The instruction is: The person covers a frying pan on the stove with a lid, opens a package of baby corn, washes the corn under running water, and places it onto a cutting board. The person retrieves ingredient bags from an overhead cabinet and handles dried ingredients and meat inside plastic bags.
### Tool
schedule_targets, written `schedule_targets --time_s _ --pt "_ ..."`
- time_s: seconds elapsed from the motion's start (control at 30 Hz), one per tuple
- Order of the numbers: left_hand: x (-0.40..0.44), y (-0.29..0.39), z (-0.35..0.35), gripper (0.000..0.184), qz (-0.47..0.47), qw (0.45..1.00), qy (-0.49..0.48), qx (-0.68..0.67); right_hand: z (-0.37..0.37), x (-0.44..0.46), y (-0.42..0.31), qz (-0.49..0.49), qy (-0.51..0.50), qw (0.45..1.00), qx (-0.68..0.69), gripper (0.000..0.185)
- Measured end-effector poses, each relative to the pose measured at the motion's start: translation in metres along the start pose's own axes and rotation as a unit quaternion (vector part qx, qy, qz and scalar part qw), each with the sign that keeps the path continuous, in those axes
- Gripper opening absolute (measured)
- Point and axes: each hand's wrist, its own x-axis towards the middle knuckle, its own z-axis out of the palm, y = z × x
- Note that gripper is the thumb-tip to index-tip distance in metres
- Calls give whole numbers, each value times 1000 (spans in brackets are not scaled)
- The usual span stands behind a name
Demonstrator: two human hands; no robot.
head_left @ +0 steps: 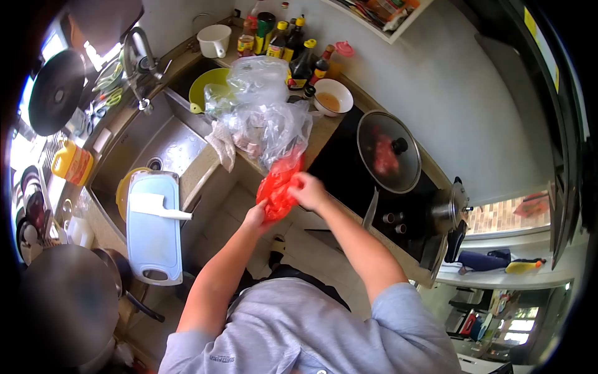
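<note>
A crumpled red plastic bag (278,189) hangs between my two hands, in front of the counter edge. My left hand (255,215) grips its lower left side. With fingers closed, my right hand (308,192) pinches it on the right. The bag's upper end touches or overlaps a heap of clear plastic bags (274,118) on the counter. Some pinkish pieces (247,143) show through the clear plastic; their kind is unclear. What the red bag contains, if anything, is hidden. A whitish cloth (222,144) drapes over the counter edge to the left.
A glass-lidded pan (389,153) and a pressure cooker (450,209) stand on the black stove at right. Beside it are a white bowl (333,98) and several sauce bottles (303,64). At left, a white cleaver (159,206) lies on a blue cutting board (154,249) by the sink (174,146).
</note>
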Motion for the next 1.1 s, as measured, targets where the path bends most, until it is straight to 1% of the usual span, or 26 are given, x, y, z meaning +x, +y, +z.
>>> schedule_targets --time_s 0.03,0.1,0.2,0.23,0.3,0.33,0.37,0.43,0.47,0.53,0.57,0.6,0.63,0.67,0.7,0.77,0.8,0.83,0.87,0.9,0.93,0.97,1.03,1.07,1.1 --pt "0 0 -3 39 -2 1000 -14 -15 20 -14 1 -34 -42 998 38 36" --pt "0 1 -9 41 -9 999 -23 -26 43 -38 -4 -141 5 990 -10 28" --pt "-9 8 -2 53 -6 994 -95 -46 58 -59 -15 -161 7 987 -27 24" --pt "-12 10 4 53 -7 995 -93 -42 60 -60 -15 -160 9 987 -23 24" --pt "-19 11 17 57 27 987 -142 -66 61 -63 -14 -170 30 985 -15 19" --pt "-31 13 31 50 27 985 -162 -52 62 -64 -13 -188 50 981 -13 19" --pt "-24 8 19 50 28 986 -157 -54 62 -69 -11 -187 45 981 -10 19" --pt "-4 3 -8 40 -15 993 -120 20 46 -80 -22 -168 -50 982 70 24" --pt "-2 -1 -18 32 7 993 -109 32 38 -89 -31 -211 -32 972 96 30" --pt "-23 -4 -28 30 55 997 -62 0 24 -110 -42 -239 12 960 147 32" --pt "-42 -2 -25 28 93 995 -26 -12 20 -122 -41 -193 19 969 152 40" --pt "-64 -3 -30 26 130 991 0 39 15 -132 -51 -146 55 980 126 57" --pt "-86 -9 -35 25 163 982 36 87 17 -134 -50 -188 87 974 94 81" --pt "-102 -12 -35 24 200 969 64 128 15 -133 -62 -217 96 971 18 103" --pt "-116 -14 -34 24 225 955 92 169 22 -128 -74 -266 62 962 13 110" --pt "-164 -5 -7 23 241 956 75 150 40 -126 -107 -301 -142 942 52 103" --pt "-179 -2 -10 22 235 971 31 38 58 -130 -112 -338 -166 926 35 83" --pt "-193 2 -12 21 231 970 -18 -70 75 -127 -112 -357 -185 915 37 83" --pt "-209 4 -17 28 247 963 -24 -105 89 -127 -114 -427 -155 891 18 70" --pt "-223 7 -37 28 263 957 -23 -119 101 -128 -121 -494 -120 861 -3 58" --pt "-236 6 -63 34 272 940 -127 -165 104 -135 -149 -478 -124 869 14 39" --pt "-249 6 -83 41 267 912 -237 -202 116 -139 -162 -482 -125 867 7 39" --pt "-310 15 -70 54 272 936 -106 -199 134 -145 -178 -520 -154 840 19 31" --pt "-330 20 -63 47 255 928 -146 -227 143 -149 -187 -547 -173 818 27 28" --pt "-336 22 -66 47 257 926 -153 -232 155 -158 -197 -550 -209 807 48 27"
